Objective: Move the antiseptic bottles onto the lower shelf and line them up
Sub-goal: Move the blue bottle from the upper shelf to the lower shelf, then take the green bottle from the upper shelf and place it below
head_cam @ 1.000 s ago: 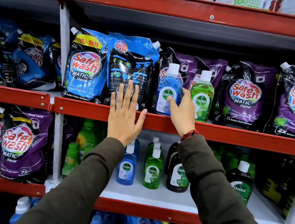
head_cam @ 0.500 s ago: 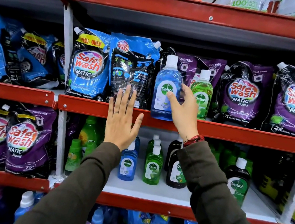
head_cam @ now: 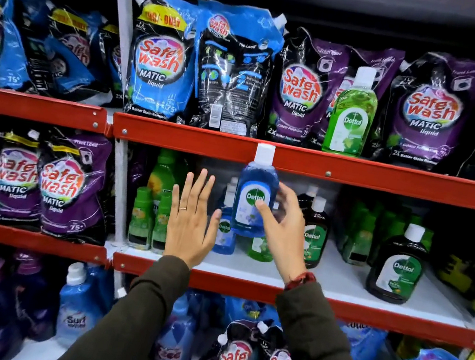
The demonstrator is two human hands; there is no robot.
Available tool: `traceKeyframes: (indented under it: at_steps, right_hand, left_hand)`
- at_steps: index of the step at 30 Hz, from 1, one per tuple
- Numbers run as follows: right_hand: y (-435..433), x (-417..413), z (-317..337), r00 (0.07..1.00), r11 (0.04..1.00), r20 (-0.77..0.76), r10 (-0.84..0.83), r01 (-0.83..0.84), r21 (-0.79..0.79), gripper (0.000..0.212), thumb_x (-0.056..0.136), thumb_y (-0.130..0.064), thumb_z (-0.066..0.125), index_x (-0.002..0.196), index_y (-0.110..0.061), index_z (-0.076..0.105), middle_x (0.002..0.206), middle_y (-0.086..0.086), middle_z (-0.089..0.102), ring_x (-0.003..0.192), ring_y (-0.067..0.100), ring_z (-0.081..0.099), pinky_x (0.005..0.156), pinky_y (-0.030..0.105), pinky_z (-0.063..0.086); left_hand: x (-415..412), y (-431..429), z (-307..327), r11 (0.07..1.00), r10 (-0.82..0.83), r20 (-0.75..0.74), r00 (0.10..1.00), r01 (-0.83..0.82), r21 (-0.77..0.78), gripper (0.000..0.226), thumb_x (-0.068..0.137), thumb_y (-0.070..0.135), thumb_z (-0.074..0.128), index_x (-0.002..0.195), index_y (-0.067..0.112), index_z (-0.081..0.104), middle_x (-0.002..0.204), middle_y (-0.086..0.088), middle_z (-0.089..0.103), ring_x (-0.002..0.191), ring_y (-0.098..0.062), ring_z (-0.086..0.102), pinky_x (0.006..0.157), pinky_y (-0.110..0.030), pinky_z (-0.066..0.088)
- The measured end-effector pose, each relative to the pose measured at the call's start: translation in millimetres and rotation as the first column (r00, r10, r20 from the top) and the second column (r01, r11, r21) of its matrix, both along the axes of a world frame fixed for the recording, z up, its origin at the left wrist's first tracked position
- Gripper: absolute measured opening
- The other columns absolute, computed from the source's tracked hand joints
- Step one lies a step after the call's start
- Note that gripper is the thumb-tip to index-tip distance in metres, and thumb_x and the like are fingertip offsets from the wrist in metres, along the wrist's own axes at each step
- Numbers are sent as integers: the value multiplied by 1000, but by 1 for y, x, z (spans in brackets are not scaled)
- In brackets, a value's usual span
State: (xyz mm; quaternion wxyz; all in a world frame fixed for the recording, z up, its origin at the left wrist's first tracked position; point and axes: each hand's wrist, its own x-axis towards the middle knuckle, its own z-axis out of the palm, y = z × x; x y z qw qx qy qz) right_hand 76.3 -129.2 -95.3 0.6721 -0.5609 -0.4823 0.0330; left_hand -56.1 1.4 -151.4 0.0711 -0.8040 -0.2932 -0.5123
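Observation:
My right hand grips a blue Dettol bottle with a white cap, held upright in the air in front of the lower shelf. My left hand is open with flat, spread fingers just left of it, touching nothing. A green Dettol bottle still stands on the upper shelf among purple pouches. On the lower shelf stand a small blue Dettol bottle, a small green one, partly hidden, a dark one behind my right hand and a larger dark one to the right.
Safewash pouches fill the upper shelf. Small green bottles stand at the lower shelf's left end and several more green bottles at its back right. A white upright post bounds the bay on the left. Bottles and pouches fill the bottom shelf.
My right hand has lifted the blue Dettol bottle off the upper shelf and brought it down in front of the lower shelf. My left hand has dropped alongside. The camera has tilted down.

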Motion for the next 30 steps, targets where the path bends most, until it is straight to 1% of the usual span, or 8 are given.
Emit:
traceKeyframes:
  at_steps: [2, 6, 9, 13, 18, 21, 27, 30]
  right_hand:
    - [5, 1, -26, 1000, 999, -8, 19, -20, -48, 41, 94, -15, 65, 132, -22, 51, 123, -9, 62, 111, -1, 62, 96, 29, 54]
    - [21, 0, -67, 999, 988, -23, 46, -49, -145, 41, 95, -9, 64, 133, -17, 49, 123, -6, 58, 100, -21, 57, 81, 8, 50]
    - [38, 1, -86, 995, 976, -68, 70, -83, -202, 39, 95, -6, 62, 127, -21, 47, 120, -4, 55, 94, -24, 57, 79, 7, 50]
    - [60, 1, -105, 987, 964, -141, 79, -111, -242, 42, 94, -3, 61, 132, -11, 45, 122, 1, 55, 93, -18, 60, 80, 8, 51]
    - [80, -1, -115, 981, 959, -180, 76, -122, -257, 40, 94, -3, 61, 126, -18, 43, 122, 2, 57, 101, -2, 61, 82, 9, 52]
    - [87, 1, -123, 979, 961, -189, 82, -128, -245, 40, 94, -3, 62, 130, -11, 45, 129, 10, 59, 108, 15, 63, 82, 9, 53]
    - [88, 3, -125, 972, 951, -199, 122, -172, -258, 44, 97, -2, 57, 137, -6, 40, 130, 7, 55, 103, -5, 58, 76, 5, 52]
    - [85, 2, -124, 972, 949, -198, 126, -176, -260, 46, 97, -3, 57, 138, -9, 39, 134, 8, 54, 112, 4, 60, 78, 6, 52]
  left_hand:
    - [-4, 2, -23, 999, -1, -27, 1000, 0, -42, 65, 103, 34, 36, 161, 14, 16, 172, -4, 10, 159, -23, 0, 129, -45, -3]
    - [-11, 10, -70, 990, 9, -142, 990, -29, -139, 64, 103, 36, 33, 161, 15, 17, 171, -4, 15, 159, -21, 2, 129, -44, -2]
    - [-14, 17, -101, 971, 16, -251, 968, -76, -228, 64, 101, 40, 31, 158, 11, 27, 167, -9, 29, 157, -26, 17, 128, -43, 1]
    - [-17, 25, -128, 950, 41, -347, 937, -144, -278, 65, 100, 45, 32, 151, 7, 43, 156, -14, 47, 148, -34, 37, 122, -46, 14]
    - [-19, 29, -135, 947, 57, -349, 935, -161, -277, 66, 102, 50, 29, 151, 8, 44, 156, -12, 47, 148, -32, 39, 121, -44, 19]
    - [-19, 29, -136, 949, 60, -355, 933, -164, -271, 68, 102, 52, 27, 152, 8, 41, 157, -11, 46, 148, -31, 39, 120, -44, 21]
    - [-19, 27, -134, 951, 62, -337, 940, -158, -265, 67, 102, 51, 30, 154, 8, 38, 158, -10, 45, 147, -31, 40, 121, -41, 18]
    - [-19, 27, -133, 948, 68, -361, 930, -173, -267, 67, 103, 51, 28, 152, 8, 41, 157, -11, 46, 149, -31, 38, 123, -42, 16]
